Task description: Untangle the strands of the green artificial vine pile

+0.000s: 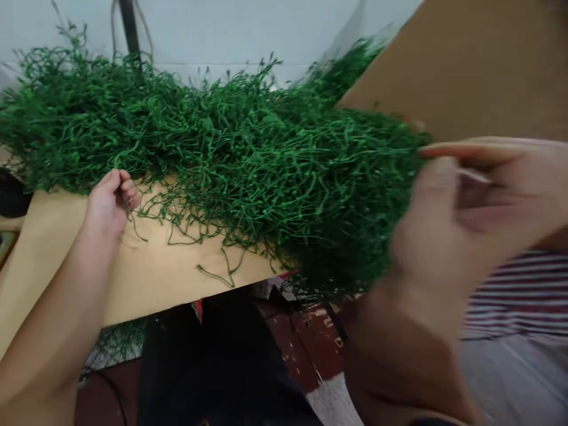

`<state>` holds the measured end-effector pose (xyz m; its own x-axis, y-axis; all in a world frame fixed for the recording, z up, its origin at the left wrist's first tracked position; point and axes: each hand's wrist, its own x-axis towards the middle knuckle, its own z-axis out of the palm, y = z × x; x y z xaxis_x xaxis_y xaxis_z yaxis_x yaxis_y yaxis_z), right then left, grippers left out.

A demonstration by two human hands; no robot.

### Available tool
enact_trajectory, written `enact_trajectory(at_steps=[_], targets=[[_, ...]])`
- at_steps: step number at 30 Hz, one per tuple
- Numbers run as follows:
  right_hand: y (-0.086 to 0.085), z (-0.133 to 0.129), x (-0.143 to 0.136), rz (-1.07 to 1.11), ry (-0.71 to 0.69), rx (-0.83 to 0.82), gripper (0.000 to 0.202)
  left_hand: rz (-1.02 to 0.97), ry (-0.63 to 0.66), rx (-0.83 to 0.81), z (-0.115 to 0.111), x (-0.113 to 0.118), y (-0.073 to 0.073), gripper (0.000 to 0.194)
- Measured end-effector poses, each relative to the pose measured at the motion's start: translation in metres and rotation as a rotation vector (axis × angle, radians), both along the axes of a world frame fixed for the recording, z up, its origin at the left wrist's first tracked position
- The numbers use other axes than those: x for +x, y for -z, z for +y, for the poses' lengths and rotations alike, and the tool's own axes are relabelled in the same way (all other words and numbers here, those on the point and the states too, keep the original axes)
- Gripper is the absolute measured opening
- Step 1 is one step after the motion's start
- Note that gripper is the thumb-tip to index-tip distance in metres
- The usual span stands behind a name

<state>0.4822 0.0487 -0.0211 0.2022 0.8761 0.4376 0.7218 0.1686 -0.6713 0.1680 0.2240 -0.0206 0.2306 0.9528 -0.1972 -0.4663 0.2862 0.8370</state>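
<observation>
A long heap of thin green plastic stems lies across a tan board. My left hand is at the heap's front left edge, its fingers curled closed, with a thin green stem hanging just below them. At the heap's right end, close to the camera, my right hand is blurred, with thumb and fingers brought together; what lies between them, if anything, cannot be made out. A few loose stems rest on the board in front of the heap.
The tan board slopes along the front. A brown cardboard sheet stands at the upper right. Striped cloth of a person shows at the right. A dark round object sits at the left edge, and a pale wall is behind.
</observation>
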Motion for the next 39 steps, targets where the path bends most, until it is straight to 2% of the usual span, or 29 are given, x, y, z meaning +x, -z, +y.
enact_trajectory(at_steps=[4,6,8,10,16,21,24,26,29,30,32,36,39], targets=[[0.012,0.069,-0.107,-0.011,-0.24,-0.059,0.03,-0.071,-0.043,-0.055,-0.005,0.004,-0.001,0.032],[0.018,0.097,-0.151,-0.026,-0.329,-0.122,0.027,-0.108,-0.043,-0.071,-0.005,0.004,0.0,0.03],[0.025,0.116,-0.179,-0.044,-0.435,-0.179,0.024,-0.136,-0.043,-0.078,-0.005,0.003,0.0,0.029],[0.032,0.125,-0.192,-0.039,-0.51,-0.178,0.02,-0.147,-0.039,-0.084,-0.003,0.003,0.001,0.029],[0.046,0.126,-0.186,0.034,-0.607,-0.079,0.019,-0.102,-0.059,-0.081,0.005,0.0,0.008,0.027],[0.045,0.12,-0.181,-0.054,-0.674,0.096,0.024,0.012,-0.047,-0.066,0.002,0.004,0.013,0.028],[0.043,0.114,-0.183,-0.091,-0.686,0.145,0.026,0.067,-0.056,-0.066,0.001,0.011,0.014,0.031],[0.042,0.106,-0.187,-0.123,-0.748,0.186,0.024,0.058,-0.135,-0.082,0.006,0.011,0.015,0.031],[0.039,0.095,-0.196,-0.195,-0.984,0.272,0.017,0.002,-0.339,-0.118,0.016,0.001,0.016,0.031],[0.038,0.094,-0.197,-0.199,-1.033,0.29,0.017,-0.019,-0.37,-0.119,0.019,-0.003,0.017,0.031],[0.035,0.097,-0.194,-0.152,-0.974,0.284,0.02,-0.049,-0.319,-0.115,0.021,-0.008,0.017,0.03],[0.035,0.116,-0.174,-0.03,-0.597,0.201,0.022,-0.1,-0.113,-0.14,0.012,-0.004,0.015,0.031],[0.035,0.122,-0.165,-0.017,-0.482,0.16,0.019,-0.112,-0.03,-0.113,0.005,0.003,0.011,0.034]])
